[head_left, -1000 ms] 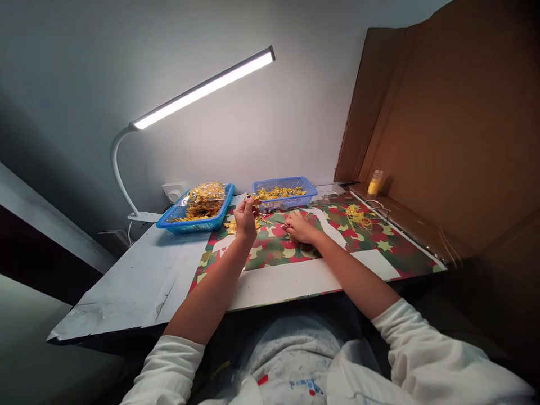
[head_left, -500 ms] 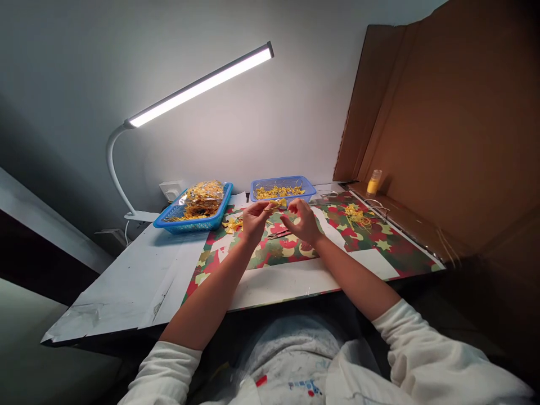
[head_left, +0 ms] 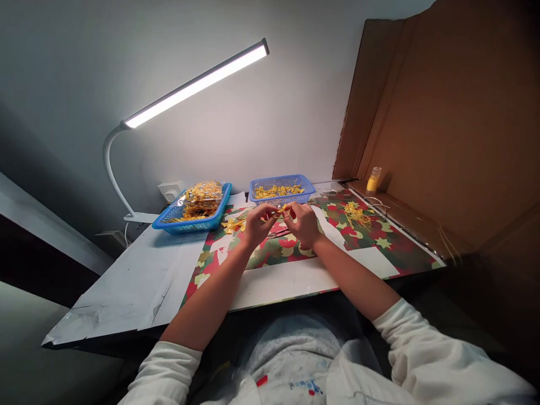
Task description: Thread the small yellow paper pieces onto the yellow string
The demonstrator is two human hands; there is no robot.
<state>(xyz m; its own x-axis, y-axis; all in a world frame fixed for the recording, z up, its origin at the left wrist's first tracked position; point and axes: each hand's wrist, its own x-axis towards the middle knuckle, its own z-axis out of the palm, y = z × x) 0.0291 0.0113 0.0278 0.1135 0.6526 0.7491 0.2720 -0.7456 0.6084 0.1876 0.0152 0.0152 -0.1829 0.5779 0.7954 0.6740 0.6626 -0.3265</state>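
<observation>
My left hand (head_left: 257, 224) and my right hand (head_left: 304, 224) meet over the patterned sheet, just in front of the blue-violet basket. Between their fingertips is a small yellow ribbon bow (head_left: 283, 208), mostly covered by the fingers. Thumb and forefinger of each hand are pinched on it. Below the hands lies a small pair of scissors or snips (head_left: 278, 234), partly hidden by my right hand. Loose yellow ribbon pieces (head_left: 233, 225) rest left of my left hand. Similar yellow pieces fill the bottom of the blue-violet basket (head_left: 282, 181).
At the left, a blue basket (head_left: 185, 227) holds yellow pieces and a clear plastic bag (head_left: 205, 194). A lamp (head_left: 198, 87) leans over the table. To the right are a tangle of yellow strings (head_left: 358, 215), a small yellow-filled bottle (head_left: 373, 180) and a cardboard wall (head_left: 447, 124).
My right hand has moved slightly down and left, closing its fingers on the yellow bow. My left hand keeps hold of it. The camera view has shifted slightly.
</observation>
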